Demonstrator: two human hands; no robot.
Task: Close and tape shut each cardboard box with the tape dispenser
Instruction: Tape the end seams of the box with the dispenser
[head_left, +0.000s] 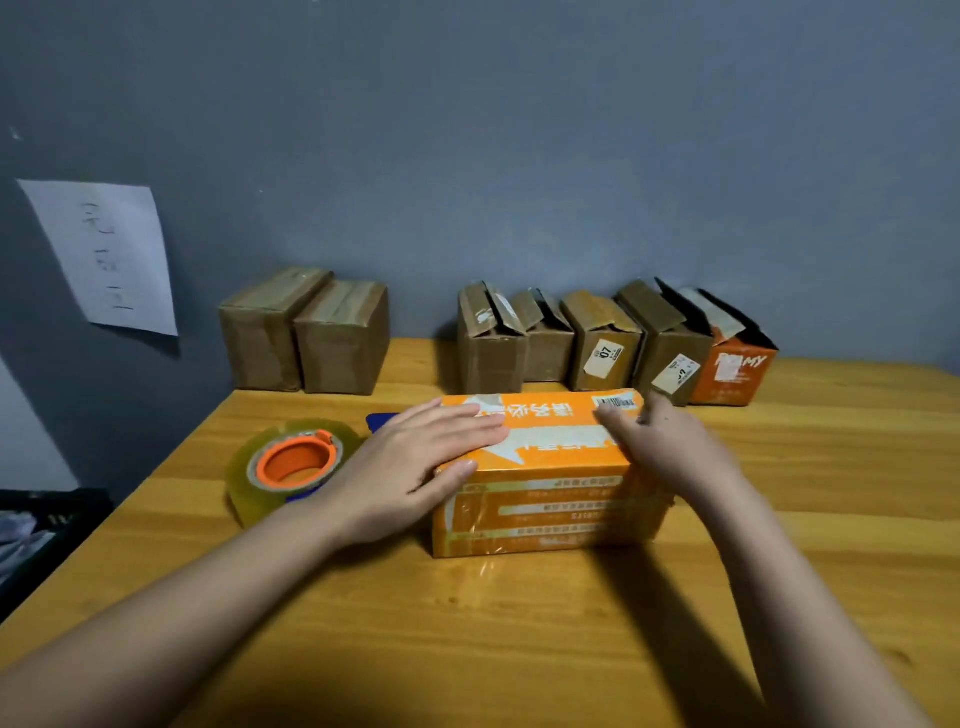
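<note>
Flat, open left hand (415, 462) and blurred right hand (660, 447) press the orange box (545, 499); best smooth tape firmly along seams.

Orange printed cardboard box (545, 467): closed, lying lengthwise at table centre, glossy with clear tape. Clear tape roll on orange-cored blue dispenser (291, 462): lying flat just left of it. Two plain brown cardboard boxes (306, 332): closed, rear left. Four brown boxes (582, 338) and a small orange box (732, 364): flaps raised, rear right.
</note>
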